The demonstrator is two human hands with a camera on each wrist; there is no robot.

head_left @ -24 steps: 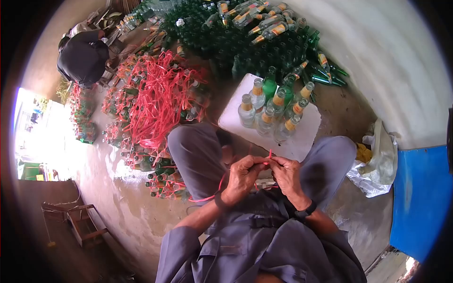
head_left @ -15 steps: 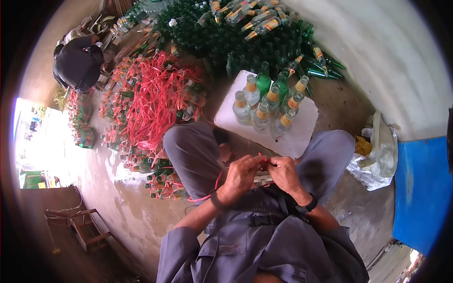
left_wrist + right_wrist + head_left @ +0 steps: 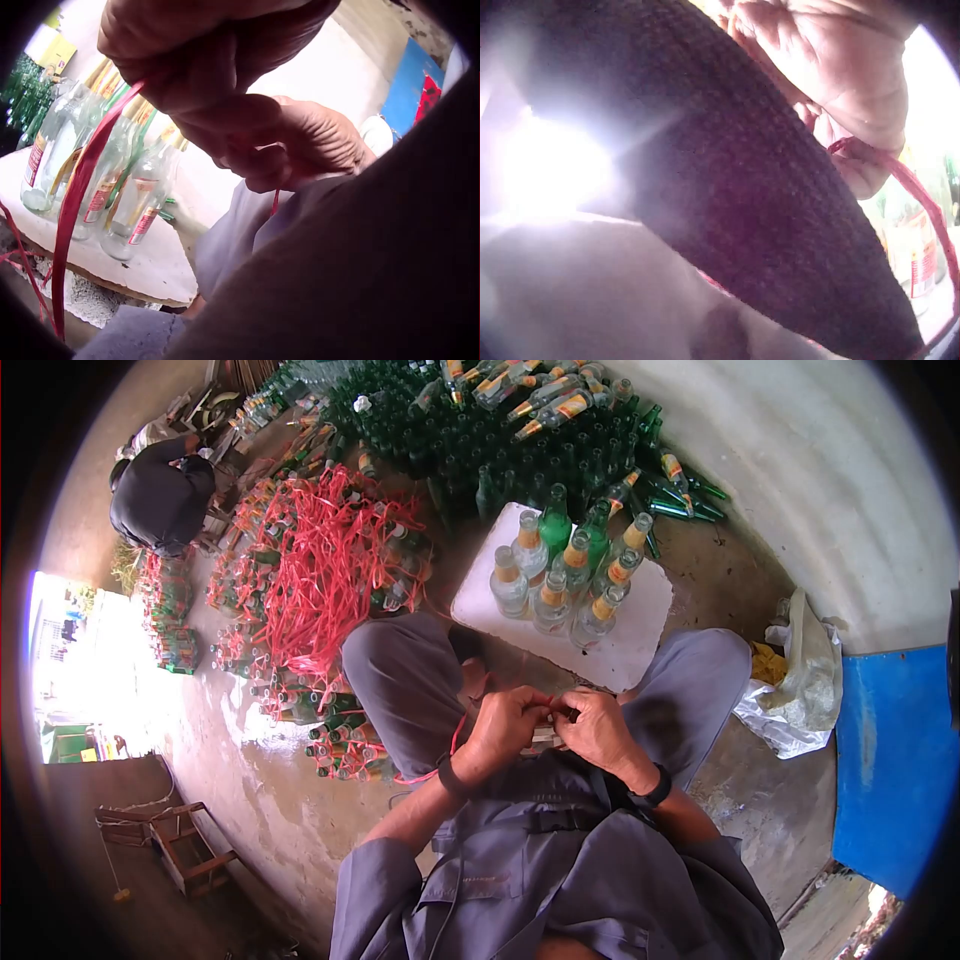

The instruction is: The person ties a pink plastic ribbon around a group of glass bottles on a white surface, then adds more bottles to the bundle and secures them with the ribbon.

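Left hand (image 3: pixel 508 722): fingers curled, pinching red string (image 3: pixel 458 738) over the lap.
Right hand (image 3: pixel 598 728): touching the left; seems to pinch the same string, fingertips hidden.
String: trails past the left wrist.
Between hands: small pale object, unclear.
Ahead: bottles (image 3: pixel 560 585) on white board (image 3: pixel 640 635).
Right wrist view: mostly blocked by dark fabric.

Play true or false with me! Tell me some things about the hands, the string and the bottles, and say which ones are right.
1. The left hand and the right hand both hold a red string. True.
2. The bottles on the white board lie flat. False: they stand upright.
3. The bag on the floor is black. False: it is white.
4. Another person crouches farther off. True.
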